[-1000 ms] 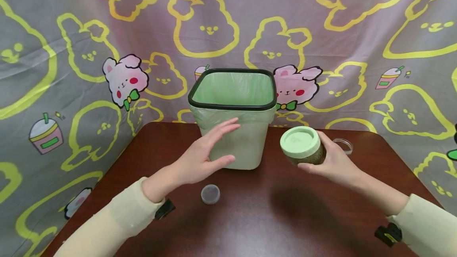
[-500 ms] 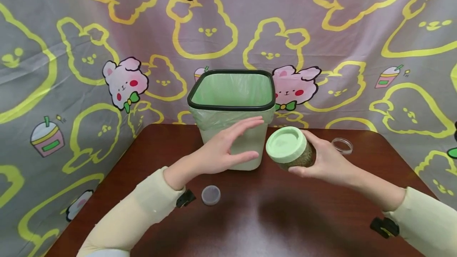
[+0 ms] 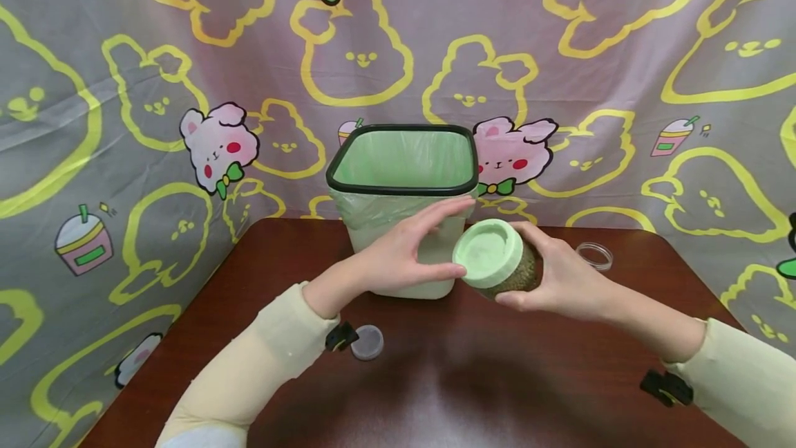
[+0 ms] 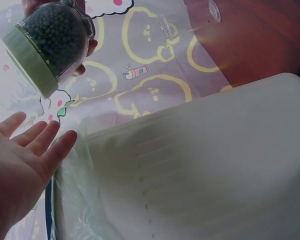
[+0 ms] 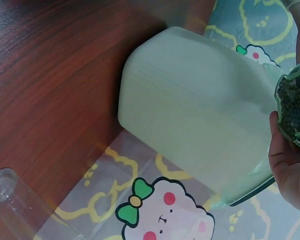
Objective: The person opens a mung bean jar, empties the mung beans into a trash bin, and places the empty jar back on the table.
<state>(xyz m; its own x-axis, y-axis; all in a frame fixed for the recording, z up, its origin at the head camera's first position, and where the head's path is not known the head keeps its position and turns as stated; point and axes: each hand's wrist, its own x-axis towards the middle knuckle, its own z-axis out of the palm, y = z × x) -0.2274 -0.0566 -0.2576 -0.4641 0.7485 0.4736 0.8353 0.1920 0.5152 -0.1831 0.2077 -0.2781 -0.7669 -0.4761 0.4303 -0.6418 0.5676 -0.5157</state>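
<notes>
My right hand (image 3: 562, 275) grips a clear jar (image 3: 517, 274) of small green beans, with fingers and thumb around its side. The jar is held in the air above the table, tilted so its pale green lid (image 3: 488, 252) faces left and up. My left hand (image 3: 404, 247) is at the lid's left side with fingers extended, its thumb tip right at the lid's edge in the head view. From the left wrist, the jar (image 4: 57, 37) and lid (image 4: 30, 62) appear above the spread left fingers (image 4: 52, 145). The right wrist view catches the beans (image 5: 296, 102) at its right edge.
Behind my hands stands a pale bin (image 3: 404, 192) with a black rim and a green liner. A small clear round lid (image 3: 368, 343) lies front left on the brown table (image 3: 298, 254). A clear cylindrical container (image 3: 595, 256) stands right of the bin. Patterned cloth (image 3: 373, 33) surrounds the table.
My right hand has brought the jar leftward and tilted it further toward the left. My left hand has moved right, from in front of the bin up to the lid.
</notes>
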